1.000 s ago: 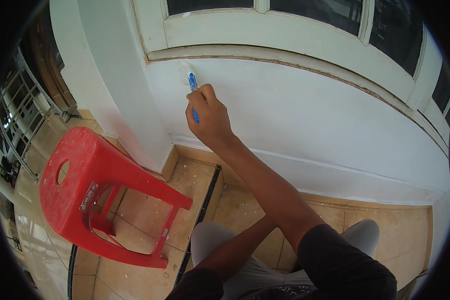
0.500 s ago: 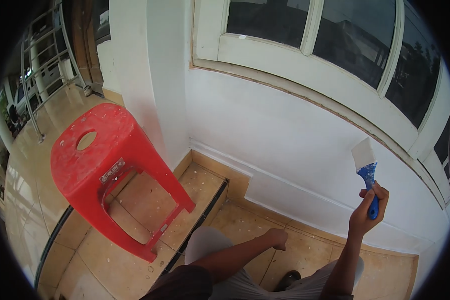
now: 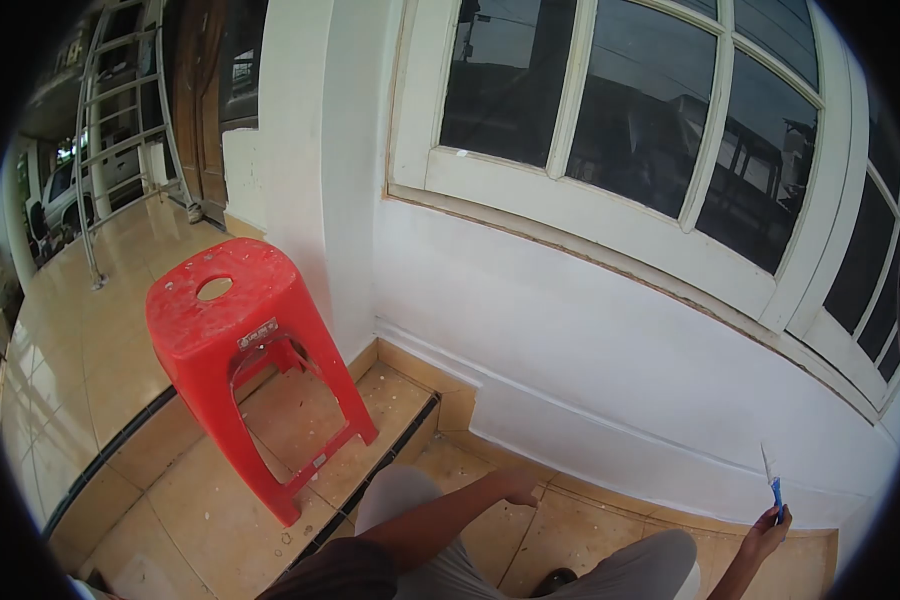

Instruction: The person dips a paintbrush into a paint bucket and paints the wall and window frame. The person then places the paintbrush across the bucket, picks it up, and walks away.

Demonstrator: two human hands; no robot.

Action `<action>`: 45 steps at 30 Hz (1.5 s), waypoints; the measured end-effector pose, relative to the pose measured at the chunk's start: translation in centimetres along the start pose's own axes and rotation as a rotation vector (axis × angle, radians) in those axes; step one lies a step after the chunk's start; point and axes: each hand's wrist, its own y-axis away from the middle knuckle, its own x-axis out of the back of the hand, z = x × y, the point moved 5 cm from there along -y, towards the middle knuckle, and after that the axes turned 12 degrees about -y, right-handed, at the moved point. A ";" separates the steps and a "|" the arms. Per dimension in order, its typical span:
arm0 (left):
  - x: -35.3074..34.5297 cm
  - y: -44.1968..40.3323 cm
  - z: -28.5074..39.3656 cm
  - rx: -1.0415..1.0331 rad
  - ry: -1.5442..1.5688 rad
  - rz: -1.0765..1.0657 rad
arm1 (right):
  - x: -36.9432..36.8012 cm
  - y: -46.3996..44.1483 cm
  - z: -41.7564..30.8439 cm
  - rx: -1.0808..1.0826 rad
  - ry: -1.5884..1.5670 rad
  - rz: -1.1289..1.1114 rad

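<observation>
My right hand (image 3: 765, 537) grips the blue handle of a paintbrush (image 3: 775, 492) at the lower right. The brush points upward, its pale bristle end seen nearly edge-on against the lower white wall (image 3: 570, 330). Whether the bristles touch the wall, I cannot tell. My left hand (image 3: 516, 487) hangs in front of my knee with its fingers curled in and nothing visible in them. Behind it runs the tiled skirting along the wall's foot.
A red plastic stool (image 3: 232, 325), spotted with paint, stands on the tiled step (image 3: 320, 450) at the left. Above the wall is a white-framed window (image 3: 610, 200). A metal ladder (image 3: 130, 120) leans farther back near a wooden door (image 3: 198, 110).
My right hand has moved down and right with the paintbrush, which has turned edge-on. My left hand has shifted slightly left. The view has tilted up, showing more of the window.
</observation>
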 end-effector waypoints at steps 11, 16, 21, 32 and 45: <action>3.1 2.8 1.4 0.194 0.011 -0.022 | 22.5 -5.2 -11.2 0.141 0.120 0.393; 5.5 4.3 -3.0 0.244 0.269 0.097 | 18.7 1.7 -15.1 0.327 0.476 0.448; 8.3 7.3 -6.5 0.398 0.262 0.095 | 17.9 1.2 -15.4 0.239 1.008 0.352; 3.1 8.5 -8.2 0.479 0.485 0.045 | 27.7 -1.4 1.3 -0.079 1.824 -0.216; 2.4 9.6 -9.3 0.539 0.456 0.001 | 26.2 -1.3 -6.6 -0.026 1.369 0.292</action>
